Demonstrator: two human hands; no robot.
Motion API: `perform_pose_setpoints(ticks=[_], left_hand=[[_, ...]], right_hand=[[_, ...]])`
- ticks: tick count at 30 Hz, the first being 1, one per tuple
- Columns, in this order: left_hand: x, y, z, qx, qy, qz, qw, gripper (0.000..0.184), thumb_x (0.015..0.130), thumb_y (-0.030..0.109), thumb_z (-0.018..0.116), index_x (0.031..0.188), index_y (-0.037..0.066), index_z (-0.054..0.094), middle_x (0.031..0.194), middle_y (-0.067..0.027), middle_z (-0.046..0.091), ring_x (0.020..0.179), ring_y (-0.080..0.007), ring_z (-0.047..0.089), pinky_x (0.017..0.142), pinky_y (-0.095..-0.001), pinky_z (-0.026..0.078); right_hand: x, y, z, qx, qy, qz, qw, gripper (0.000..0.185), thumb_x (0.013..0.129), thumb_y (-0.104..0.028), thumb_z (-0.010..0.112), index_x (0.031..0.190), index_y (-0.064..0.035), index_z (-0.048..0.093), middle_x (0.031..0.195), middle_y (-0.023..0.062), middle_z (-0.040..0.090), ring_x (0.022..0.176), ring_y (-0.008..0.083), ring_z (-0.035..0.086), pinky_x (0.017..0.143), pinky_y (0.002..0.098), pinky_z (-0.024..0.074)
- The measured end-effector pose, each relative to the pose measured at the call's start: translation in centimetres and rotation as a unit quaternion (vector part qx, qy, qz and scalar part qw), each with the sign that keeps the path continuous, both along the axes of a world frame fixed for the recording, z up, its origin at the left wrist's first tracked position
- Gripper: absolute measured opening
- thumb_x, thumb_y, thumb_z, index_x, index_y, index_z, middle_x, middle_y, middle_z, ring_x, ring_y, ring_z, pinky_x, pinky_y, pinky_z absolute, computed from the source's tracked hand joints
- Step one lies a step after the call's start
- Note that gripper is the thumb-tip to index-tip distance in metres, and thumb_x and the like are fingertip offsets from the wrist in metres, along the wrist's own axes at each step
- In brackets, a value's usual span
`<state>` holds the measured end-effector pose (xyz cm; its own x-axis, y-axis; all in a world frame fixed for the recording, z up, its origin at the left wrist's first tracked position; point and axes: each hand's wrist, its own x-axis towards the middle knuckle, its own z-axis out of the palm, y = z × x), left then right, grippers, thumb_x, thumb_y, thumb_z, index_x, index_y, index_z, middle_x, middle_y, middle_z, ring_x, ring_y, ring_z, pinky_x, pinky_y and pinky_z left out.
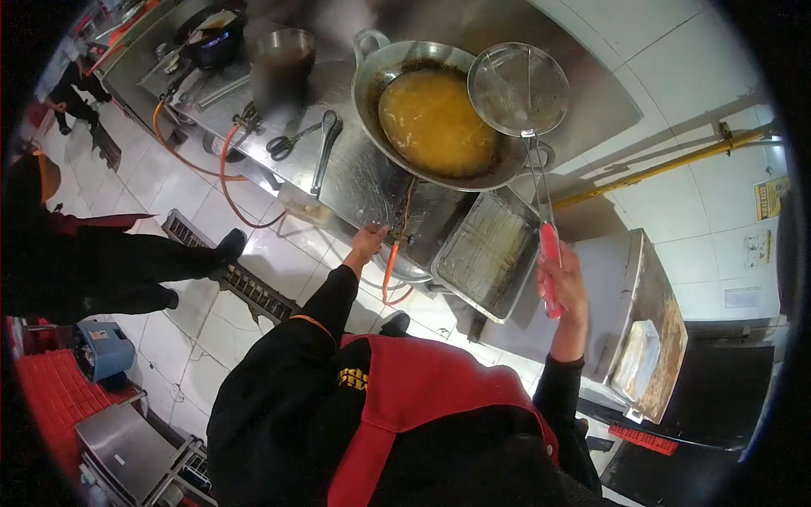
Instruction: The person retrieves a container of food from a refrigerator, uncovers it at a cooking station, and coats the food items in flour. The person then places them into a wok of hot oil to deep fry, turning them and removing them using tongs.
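Note:
My right hand [564,283] is closed around the red handle of a round mesh skimmer [518,89]. The skimmer's mesh is over the right rim of a large metal wok [369,106], which holds yellow-brown liquid [435,122] with pale bits in it. At the front edge of the steel counter, my left hand [369,241] is at the gas valve below the wok, beside an orange hose [391,269]. Its fingers are bent together, and what they touch is too small to tell.
A rectangular metal tray [486,253] lies right of the valve. Tongs [324,150], scissors [291,142] and a metal pot [283,68] are on the counter's left. A person in dark clothes [93,262] stands at the left, near a floor drain grate [253,294].

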<state>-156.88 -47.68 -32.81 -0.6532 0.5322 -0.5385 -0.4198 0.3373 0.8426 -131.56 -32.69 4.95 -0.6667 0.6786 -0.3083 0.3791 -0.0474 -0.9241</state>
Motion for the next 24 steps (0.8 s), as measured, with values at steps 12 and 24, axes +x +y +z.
perform_pose_setpoints(ticks=[12, 24], left_hand=[[-0.5, 1.7, -1.6, -0.016, 0.058, -0.023, 0.998, 0.033, 0.082, 0.036, 0.059, 0.083, 0.003, 0.064, 0.063, -0.0087, 0.060, 0.059, -0.0197, 0.059, 0.052, -0.0341, 0.044], [-0.5, -1.6, 1.5, -0.025, -0.013, -0.062, 0.998, 0.043, 0.075, 0.043, 0.068, 0.087, 0.002, 0.063, 0.070, -0.0086, 0.061, 0.058, -0.0169, 0.058, 0.052, -0.0308, 0.045]], right_hand=[[0.2, -1.0, -2.1, 0.008, -0.052, -0.021, 0.998, 0.021, 0.082, -0.011, 0.059, 0.095, -0.0031, 0.045, 0.057, 0.0048, 0.051, 0.037, 0.0113, 0.047, 0.033, 0.0229, 0.0368], [-0.4, -1.7, -2.6, -0.021, 0.003, -0.041, 0.999, 0.024, 0.080, -0.011, 0.060, 0.097, -0.0012, 0.046, 0.057, 0.0054, 0.051, 0.037, 0.0115, 0.046, 0.033, 0.0230, 0.0373]])
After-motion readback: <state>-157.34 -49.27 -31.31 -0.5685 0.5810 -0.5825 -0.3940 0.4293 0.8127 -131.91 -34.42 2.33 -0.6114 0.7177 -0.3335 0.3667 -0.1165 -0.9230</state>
